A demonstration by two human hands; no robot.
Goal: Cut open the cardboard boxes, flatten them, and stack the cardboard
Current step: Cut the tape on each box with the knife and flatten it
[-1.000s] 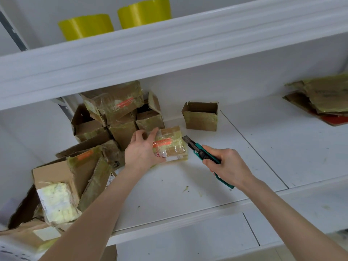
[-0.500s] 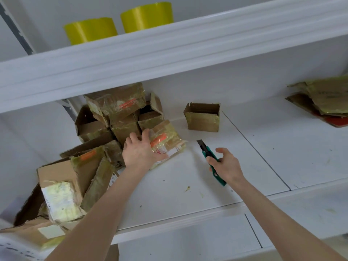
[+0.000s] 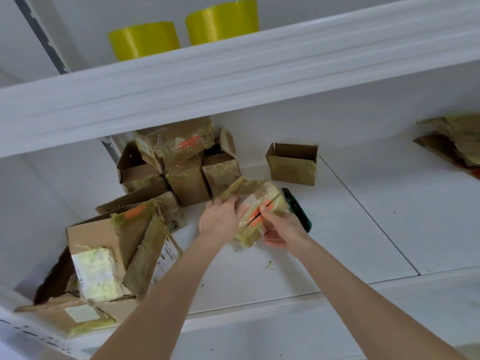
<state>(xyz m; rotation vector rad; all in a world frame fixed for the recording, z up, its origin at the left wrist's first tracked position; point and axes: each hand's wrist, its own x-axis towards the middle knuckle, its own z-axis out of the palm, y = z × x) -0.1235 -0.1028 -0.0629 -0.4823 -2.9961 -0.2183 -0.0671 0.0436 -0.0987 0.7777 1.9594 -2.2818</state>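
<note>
A small taped cardboard box (image 3: 255,209) with orange tape marks is tilted up off the white shelf (image 3: 363,229). My left hand (image 3: 220,219) grips its left side, fingers curled over the top edge. My right hand (image 3: 281,227) holds its right and lower side, thumb on the taped face. The green utility knife (image 3: 298,209) lies on the shelf just behind my right hand, partly hidden by it. A stack of flattened cardboard (image 3: 457,141) lies at the far right of the shelf.
A pile of taped and opened boxes (image 3: 145,203) fills the shelf's left side. One open small box (image 3: 292,165) stands against the back wall. Two yellow tape rolls (image 3: 181,29) sit on the upper shelf (image 3: 233,81), which overhangs the work area.
My right hand put the knife down on the shelf and moved left onto the small box. Both hands now hold the box, which has tipped up and turned.
</note>
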